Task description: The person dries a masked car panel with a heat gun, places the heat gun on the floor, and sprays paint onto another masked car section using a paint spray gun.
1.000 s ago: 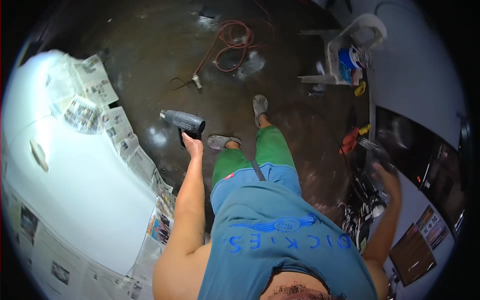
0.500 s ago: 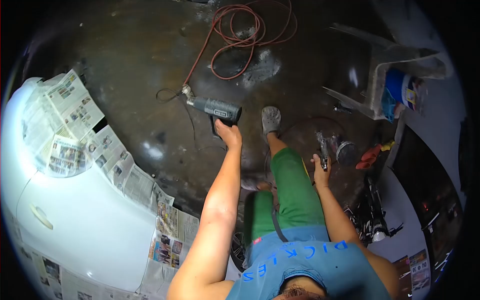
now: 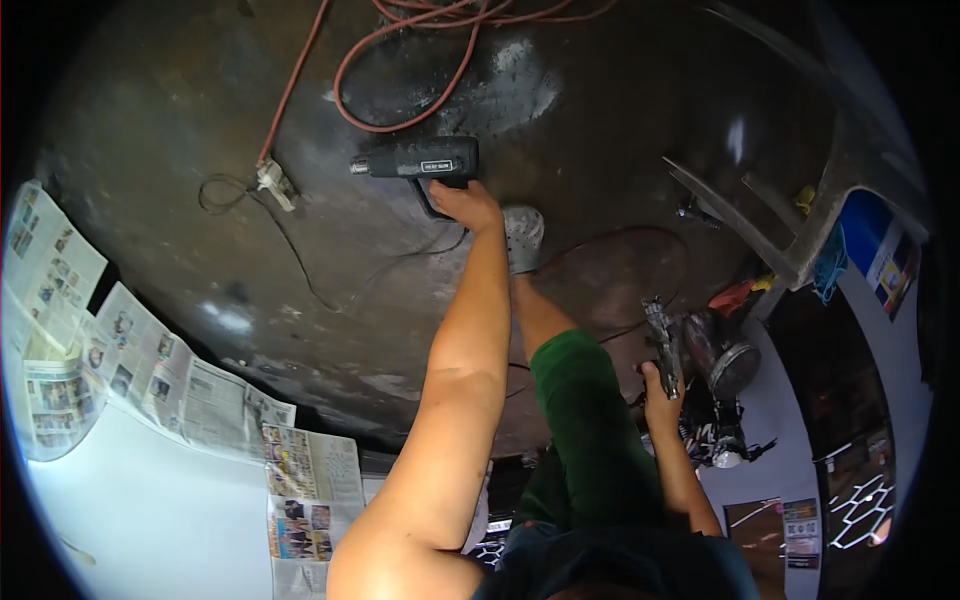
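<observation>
- Your left hand [image 3: 470, 205] was closed round the handle of the black heat gun [image 3: 420, 160], nozzle pointing left, farther forward than your other hand.
- Your right hand [image 3: 662, 402] gripped the spray gun [image 3: 664, 345]; a dark round cup [image 3: 735, 368] sat just right of it, join unclear.
- Beyond the left hand, a red cord [image 3: 297, 80] lay looped on the floor [image 3: 200, 130]; a pale connector [image 3: 275, 185] lay to that hand's left.
- Newspaper [image 3: 200, 395] edged a white panel [image 3: 170, 510], well left of both hands.
</observation>
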`<state>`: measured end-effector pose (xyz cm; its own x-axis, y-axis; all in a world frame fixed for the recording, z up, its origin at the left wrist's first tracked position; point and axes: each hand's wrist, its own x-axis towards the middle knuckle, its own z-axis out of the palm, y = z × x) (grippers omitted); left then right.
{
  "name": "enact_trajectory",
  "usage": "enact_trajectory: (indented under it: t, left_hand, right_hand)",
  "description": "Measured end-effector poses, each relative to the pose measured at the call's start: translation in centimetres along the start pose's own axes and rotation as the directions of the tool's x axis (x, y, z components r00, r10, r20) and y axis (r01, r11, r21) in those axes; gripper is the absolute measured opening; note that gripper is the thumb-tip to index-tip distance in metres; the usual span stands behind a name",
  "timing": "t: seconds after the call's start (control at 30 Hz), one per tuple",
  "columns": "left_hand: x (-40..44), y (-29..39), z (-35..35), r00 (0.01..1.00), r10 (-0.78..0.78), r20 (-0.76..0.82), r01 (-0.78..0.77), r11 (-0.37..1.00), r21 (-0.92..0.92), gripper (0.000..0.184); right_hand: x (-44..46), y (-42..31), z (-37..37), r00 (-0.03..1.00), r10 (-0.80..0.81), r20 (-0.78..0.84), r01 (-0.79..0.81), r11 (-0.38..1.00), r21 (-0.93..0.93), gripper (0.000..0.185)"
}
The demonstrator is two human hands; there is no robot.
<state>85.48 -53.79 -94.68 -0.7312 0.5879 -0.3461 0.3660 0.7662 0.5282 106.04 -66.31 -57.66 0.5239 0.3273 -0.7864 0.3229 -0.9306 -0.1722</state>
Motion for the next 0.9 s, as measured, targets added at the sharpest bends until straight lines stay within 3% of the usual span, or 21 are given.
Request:
enact_trajectory:
  t: [0.07, 0.17, 0.27, 0.3, 0.37, 0.4, 0.43, 0.47, 0.53, 0.6, 0.67, 0.73, 0.77, 0.83, 0.9]
  left_hand:
    - [-0.2, -0.1, 1.2, 0.996, -0.089, -0.012, 0.089, 0.995, -0.042, 0.058]
    - [0.1, -2.0, 3.2, 0.998, -0.067, -0.022, 0.067, 0.997, 0.033, 0.059]
    - [0.2, -1.6, 2.4, 0.989, -0.144, 0.046, 0.149, 0.977, -0.151, 0.064]
    - [-0.1, -1.6, 1.6, 0.987, -0.146, 0.071, 0.155, 0.976, -0.15, 0.066]
    - [-1.4, -1.5, -1.5, 0.984, -0.149, 0.093, 0.161, 0.977, -0.141, 0.07]
    - [-2.6, -1.1, -3.7, 0.982, -0.132, 0.135, 0.15, 0.98, -0.134, 0.069]
    - [-4.1, -0.5, -6.5, 0.979, -0.115, 0.17, 0.138, 0.982, -0.13, 0.069]
    - [-5.5, 0.3, -9.6, 0.978, -0.072, 0.193, 0.107, 0.978, -0.178, 0.065]
    - [-7.3, 1.8, -17.2, 0.98, -0.033, 0.195, 0.095, 0.943, -0.319, 0.058]
    - [-8.1, 5.7, -26.6, 0.988, -0.04, 0.148, 0.11, 0.859, -0.5, 0.05]
    - [-7.0, 9.5, -38.8, 0.999, 0.051, -0.011, -0.042, 0.67, -0.741, 0.044]
    - [-6.6, 13.9, -54.8, 0.947, 0.198, -0.254, -0.321, 0.512, -0.797, 0.037]
    - [-7.5, 14.7, -62.4, 0.919, 0.197, -0.34, -0.391, 0.367, -0.844, 0.043]
    - [-11.7, 15.8, -78.4, 0.645, 0.345, -0.682, -0.755, 0.15, -0.638, 0.052]
    - [-19.9, 13.8, -91.1, 0.35, 0.431, -0.832, -0.921, -0.006, -0.39, 0.054]
  right_hand:
    - [0.7, -0.1, -0.4, 0.997, -0.079, 0.001, 0.079, 0.995, -0.064, 0.053]
    - [1.2, 0.6, -0.5, 0.997, -0.069, -0.018, 0.069, 0.998, -0.014, 0.051]
    - [1.1, 0.3, -0.7, 0.997, -0.074, 0.03, 0.076, 0.996, -0.052, 0.057]
    - [1.4, 0.8, -1.1, 0.992, -0.067, 0.103, 0.094, 0.953, -0.288, 0.063]
    - [1.0, 0.0, -1.0, 0.919, -0.384, 0.091, 0.374, 0.775, -0.509, 0.066]
    - [0.9, -0.6, -0.8, 0.832, -0.543, 0.111, 0.492, 0.631, -0.599, 0.067]
    - [1.5, -0.4, -0.9, 0.765, -0.619, 0.177, 0.6, 0.585, -0.547, 0.067]
    - [0.5, -1.4, -0.6, 0.788, -0.586, 0.187, 0.589, 0.632, -0.503, 0.067]
    - [-2.4, -3.1, -0.7, 0.83, -0.512, 0.223, 0.555, 0.714, -0.426, 0.068]
    - [-0.2, 2.7, -1.7, 0.847, -0.477, 0.235, 0.532, 0.765, -0.364, 0.069]
    - [-1.4, 4.3, -2.9, 0.838, -0.48, 0.26, 0.546, 0.741, -0.392, 0.07]
    - [-5.0, 3.3, -4.7, 0.794, -0.532, 0.294, 0.602, 0.619, -0.504, 0.07]
    - [-6.7, 3.3, -5.5, 0.745, -0.584, 0.324, 0.661, 0.58, -0.476, 0.069]
    - [-10.3, 4.1, -6.9, 0.622, -0.673, 0.4, 0.777, 0.466, -0.424, 0.068]
    - [-14.3, 4.9, -7.9, 0.641, -0.693, 0.33, 0.767, 0.578, -0.278, 0.064]
